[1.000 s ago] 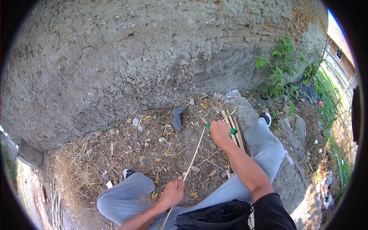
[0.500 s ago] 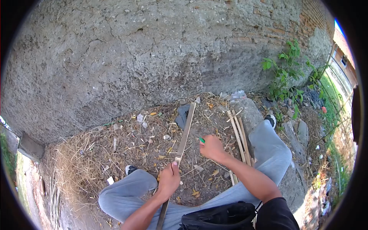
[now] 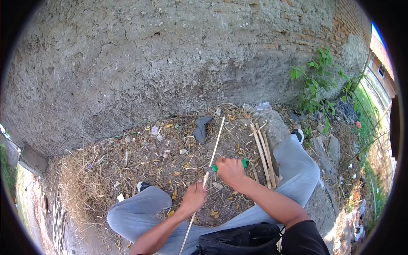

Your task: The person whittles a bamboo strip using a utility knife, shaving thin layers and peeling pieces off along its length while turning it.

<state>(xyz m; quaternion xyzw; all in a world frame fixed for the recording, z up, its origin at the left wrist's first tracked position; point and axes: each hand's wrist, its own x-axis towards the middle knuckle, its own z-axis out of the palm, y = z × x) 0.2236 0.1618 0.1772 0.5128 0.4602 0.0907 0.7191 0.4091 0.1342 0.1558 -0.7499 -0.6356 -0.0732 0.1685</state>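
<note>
My left hand (image 3: pixel 193 198) is closed around a long, thin bamboo strip (image 3: pixel 217 142). The strip slants from beside my lap up toward the wall, its narrow pale edge facing me. In my closed right hand (image 3: pixel 230 172) is a green-handled knife (image 3: pixel 245 163), whose green ends show on both sides of the fist. Its front end meets the strip just above my left hand, near a pale bulge on the strip. The blade is small and mostly hard to make out.
Several bamboo strips (image 3: pixel 266 153) lie on the ground by my right leg, next to a stone slab (image 3: pixel 274 125). A dark scrap (image 3: pixel 201 128) rests near the rough wall (image 3: pixel 170 72). Dry straw (image 3: pixel 83 180) covers the left side. A black bag (image 3: pixel 242 240) sits at my lap.
The strip has turned from its broad face to its narrow edge. My right hand has moved down and left, bringing the green-handled knife to the strip. My left hand shifted slightly right.
</note>
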